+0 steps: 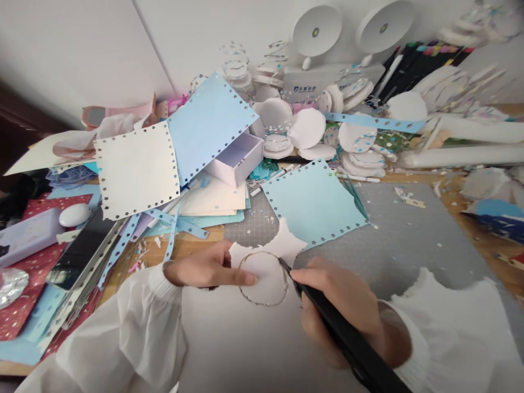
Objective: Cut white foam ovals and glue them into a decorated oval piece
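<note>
A white sheet, thick like foam board, lies in front of me with a ragged, scalloped far edge. A thin brownish ring line marks a circle on it near that edge. My left hand grips the sheet at its left, thumb flat on top inside the circle, the other fingers mostly hidden. My right hand is closed around a thick black pen-shaped tool. The tool's narrow tip touches or nearly touches the circle's upper right side. Just beyond stands a light blue card with star-shaped holes along its edges.
A grey cutting mat covers the right side. Stacked white discs line the back below two round white lamps. Punched cards, a small lilac drawer box, paper strips and a phone crowd the left. Scraps are scattered around.
</note>
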{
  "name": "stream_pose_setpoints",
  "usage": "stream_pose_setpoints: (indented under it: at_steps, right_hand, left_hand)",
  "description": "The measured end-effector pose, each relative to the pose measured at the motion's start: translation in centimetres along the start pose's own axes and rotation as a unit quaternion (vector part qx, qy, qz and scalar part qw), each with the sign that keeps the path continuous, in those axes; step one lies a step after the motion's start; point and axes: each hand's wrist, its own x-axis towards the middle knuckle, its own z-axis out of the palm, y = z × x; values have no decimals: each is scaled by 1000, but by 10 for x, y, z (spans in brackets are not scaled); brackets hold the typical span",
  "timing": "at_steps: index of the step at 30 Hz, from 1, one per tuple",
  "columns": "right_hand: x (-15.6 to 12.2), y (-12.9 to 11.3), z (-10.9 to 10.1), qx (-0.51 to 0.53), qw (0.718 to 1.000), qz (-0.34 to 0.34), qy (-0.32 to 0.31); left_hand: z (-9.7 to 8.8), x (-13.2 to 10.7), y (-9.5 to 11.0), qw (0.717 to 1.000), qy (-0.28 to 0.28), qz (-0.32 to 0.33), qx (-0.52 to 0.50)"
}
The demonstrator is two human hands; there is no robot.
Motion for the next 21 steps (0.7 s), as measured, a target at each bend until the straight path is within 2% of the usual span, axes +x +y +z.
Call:
stream_pose_setpoints:
  at_steps: [4, 9, 11, 14, 18, 21]
  right_hand:
    - [4, 1, 2, 21, 999, 16, 27]
    - [12, -4, 2, 36, 993, -32, 111]
    - [11, -6, 2, 17, 992, -34, 123]
    - [5, -8, 3, -17, 992, -5, 129]
    - [-6, -12, 7, -29, 983, 46, 175]
    - [-4, -13, 7, -33, 984, 41, 170]
  left_hand:
    - [1, 1, 3, 1000, 3, -4, 1]
    - [-1, 0, -3, 1000, 7, -12, 16]
    - [-1, -1, -4, 1000, 9, -4, 17]
    - [-2, -1, -3, 1000, 9, 6, 16]
    - [-1, -1, 1, 1000, 8, 8, 13]
    - [0, 0, 2, 1000, 5, 8, 3]
